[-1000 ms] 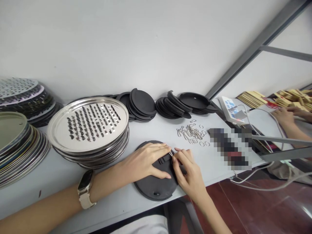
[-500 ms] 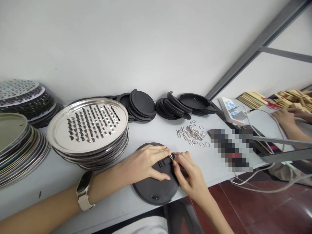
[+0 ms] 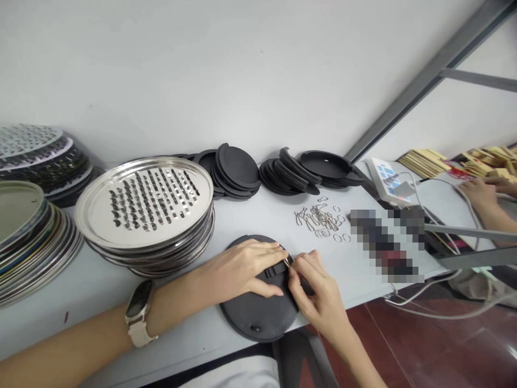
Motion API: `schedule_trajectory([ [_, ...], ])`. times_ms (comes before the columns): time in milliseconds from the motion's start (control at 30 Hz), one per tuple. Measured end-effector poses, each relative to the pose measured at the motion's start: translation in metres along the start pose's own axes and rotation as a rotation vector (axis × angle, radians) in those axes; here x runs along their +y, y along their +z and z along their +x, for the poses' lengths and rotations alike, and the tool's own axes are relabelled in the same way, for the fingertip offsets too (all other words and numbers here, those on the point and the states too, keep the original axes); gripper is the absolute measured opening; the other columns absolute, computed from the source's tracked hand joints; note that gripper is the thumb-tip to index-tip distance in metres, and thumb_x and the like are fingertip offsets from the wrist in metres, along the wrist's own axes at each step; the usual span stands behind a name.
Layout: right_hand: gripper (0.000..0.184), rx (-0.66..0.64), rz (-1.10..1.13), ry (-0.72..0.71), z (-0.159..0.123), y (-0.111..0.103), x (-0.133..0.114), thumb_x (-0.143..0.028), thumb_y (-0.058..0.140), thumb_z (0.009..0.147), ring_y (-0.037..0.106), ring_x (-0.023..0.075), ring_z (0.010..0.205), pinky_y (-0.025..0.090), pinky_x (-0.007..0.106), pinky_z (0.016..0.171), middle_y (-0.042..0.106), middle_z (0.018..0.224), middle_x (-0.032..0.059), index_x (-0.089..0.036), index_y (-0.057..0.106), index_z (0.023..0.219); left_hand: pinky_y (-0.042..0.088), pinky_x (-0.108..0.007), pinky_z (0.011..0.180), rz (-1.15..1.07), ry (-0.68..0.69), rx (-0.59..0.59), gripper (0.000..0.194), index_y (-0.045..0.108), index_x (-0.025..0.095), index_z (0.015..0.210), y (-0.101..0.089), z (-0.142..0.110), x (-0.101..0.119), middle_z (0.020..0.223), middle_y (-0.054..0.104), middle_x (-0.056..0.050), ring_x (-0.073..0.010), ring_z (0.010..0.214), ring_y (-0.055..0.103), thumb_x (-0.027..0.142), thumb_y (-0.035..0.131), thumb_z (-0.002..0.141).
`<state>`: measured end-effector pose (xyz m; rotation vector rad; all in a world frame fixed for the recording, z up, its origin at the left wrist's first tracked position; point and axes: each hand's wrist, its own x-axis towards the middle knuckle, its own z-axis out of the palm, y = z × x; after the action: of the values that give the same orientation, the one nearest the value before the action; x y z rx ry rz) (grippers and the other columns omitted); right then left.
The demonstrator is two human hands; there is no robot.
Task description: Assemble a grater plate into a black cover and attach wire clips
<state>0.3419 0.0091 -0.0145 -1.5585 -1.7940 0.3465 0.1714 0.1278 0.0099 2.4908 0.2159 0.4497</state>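
Observation:
A black round disc [image 3: 258,318] lies at the table's front edge, with a small dark slotted block [image 3: 276,270] on top of it. My left hand [image 3: 250,264] rests flat across the disc, fingers stretched together, thumb spread, fingertips at the block's far end. My right hand [image 3: 311,285] pinches a small shiny metal piece [image 3: 287,262] against the end of the block. Most of that piece is covered by fingers, so its kind is unclear. Beyond the right hand lies a loose pile of metal clasps and split rings [image 3: 321,218].
Left of the disc stands a stack of round metal trays [image 3: 97,226], the top one bearing rows of small dark metallic pieces. Black round lids [image 3: 238,167] lean along the wall. A power strip [image 3: 385,178], cables and a co-worker's hand [image 3: 479,196] are at the right.
The view has shifted slightly. Both hands stay at the block, and the right fingers still pinch the small metal piece, now less visible.

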Motion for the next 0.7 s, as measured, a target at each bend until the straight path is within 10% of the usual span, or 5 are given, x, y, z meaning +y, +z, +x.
schedule_trajectory([
  [700,0.02,0.073,-0.013,0.053,-0.014,0.005,-0.002,-0.01,0.041,0.094,0.039,0.0191,0.072,0.034,0.034,0.067,0.041,0.072,0.0,-0.023,0.039,0.078,0.039,-0.036,0.108,-0.001,0.012,-0.01,0.059,0.052,0.015,0.132,0.003,-0.004,-0.001,0.133,0.058,-0.012,-0.0242,0.127,0.05,0.04,0.07,0.081],
])
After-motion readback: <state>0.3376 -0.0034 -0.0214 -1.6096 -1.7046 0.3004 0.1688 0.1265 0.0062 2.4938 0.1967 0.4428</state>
